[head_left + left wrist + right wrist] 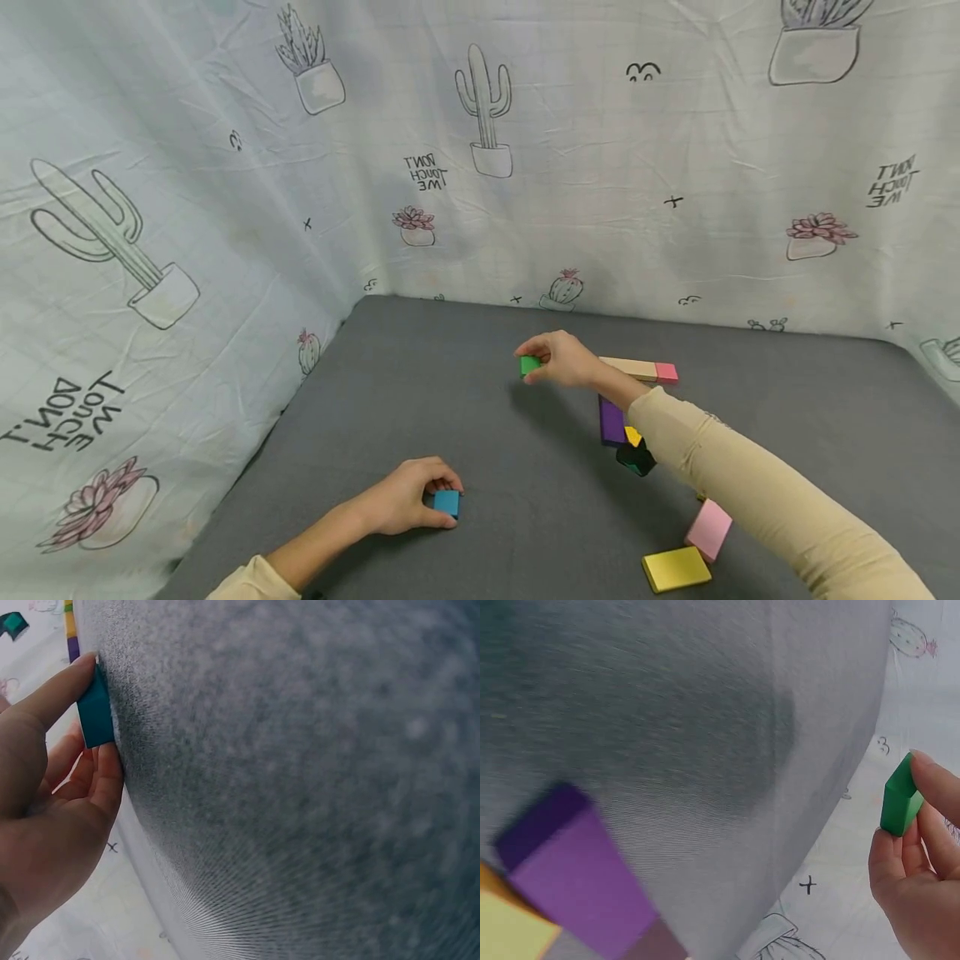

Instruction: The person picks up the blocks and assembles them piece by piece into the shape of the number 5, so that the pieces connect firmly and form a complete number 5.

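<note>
My left hand (408, 496) pinches a blue block (446, 503) between thumb and fingers, low at the near middle of the grey table. In the left wrist view the blue block (95, 712) appears against the table surface. Farther back, my right hand (566, 360) pinches a small green block (529, 365) and holds it above the table, with a shadow below. The right wrist view shows the green block (901, 796) between thumb and fingertips. Nearest the right forearm lie a purple block (612, 421) and a long beige block (628, 368).
A pink-red block (667, 372) touches the beige block's end. Under the right sleeve sit a yellow piece (633, 436) and a dark green-black piece (636, 458), partly covered. Closer in lie a pink block (709, 528) and a yellow block (677, 570). A printed curtain (600, 167) hangs behind the table.
</note>
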Demonstrator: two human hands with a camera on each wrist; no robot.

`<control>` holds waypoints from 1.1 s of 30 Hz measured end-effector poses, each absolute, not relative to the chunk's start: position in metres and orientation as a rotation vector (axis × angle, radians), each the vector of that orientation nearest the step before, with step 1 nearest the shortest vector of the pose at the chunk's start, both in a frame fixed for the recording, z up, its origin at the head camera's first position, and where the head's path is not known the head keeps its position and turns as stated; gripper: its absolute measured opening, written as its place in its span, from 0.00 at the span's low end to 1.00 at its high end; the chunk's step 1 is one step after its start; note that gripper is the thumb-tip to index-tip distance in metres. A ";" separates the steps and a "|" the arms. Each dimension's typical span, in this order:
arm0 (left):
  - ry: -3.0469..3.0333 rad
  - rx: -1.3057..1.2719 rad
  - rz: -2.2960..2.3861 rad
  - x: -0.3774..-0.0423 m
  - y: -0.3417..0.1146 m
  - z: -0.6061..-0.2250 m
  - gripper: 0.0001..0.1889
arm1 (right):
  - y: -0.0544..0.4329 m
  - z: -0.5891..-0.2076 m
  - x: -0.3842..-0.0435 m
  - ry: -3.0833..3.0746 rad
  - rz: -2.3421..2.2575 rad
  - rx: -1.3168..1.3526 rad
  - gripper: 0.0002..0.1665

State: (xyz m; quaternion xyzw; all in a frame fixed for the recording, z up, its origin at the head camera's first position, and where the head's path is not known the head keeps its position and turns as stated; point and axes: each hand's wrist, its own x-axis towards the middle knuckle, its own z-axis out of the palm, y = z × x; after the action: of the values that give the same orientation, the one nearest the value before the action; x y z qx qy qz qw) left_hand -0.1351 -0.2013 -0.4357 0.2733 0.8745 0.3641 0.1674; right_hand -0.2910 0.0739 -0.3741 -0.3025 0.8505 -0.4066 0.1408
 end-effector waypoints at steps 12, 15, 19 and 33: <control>2.479 0.755 1.036 -0.136 -0.201 -0.434 0.16 | 0.108 -0.391 -0.265 2.402 -1.204 -0.874 0.22; 2.479 0.742 1.035 -0.136 -0.200 -0.434 0.17 | 0.114 -0.394 -0.258 2.411 -1.203 -0.881 0.22; 2.484 0.747 1.038 -0.137 -0.199 -0.435 0.17 | 0.122 -0.398 -0.246 2.432 -1.199 -0.921 0.22; 2.506 0.731 0.996 -0.135 -0.198 -0.435 0.17 | 0.144 -0.415 -0.194 2.419 -1.161 -0.843 0.21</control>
State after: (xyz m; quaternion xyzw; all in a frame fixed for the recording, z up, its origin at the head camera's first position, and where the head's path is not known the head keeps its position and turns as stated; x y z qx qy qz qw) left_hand -0.1348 -0.1978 -0.4346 0.2578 0.8834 0.3511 0.1727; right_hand -0.1943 0.1437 -0.4154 -0.2956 0.8485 -0.4072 0.1636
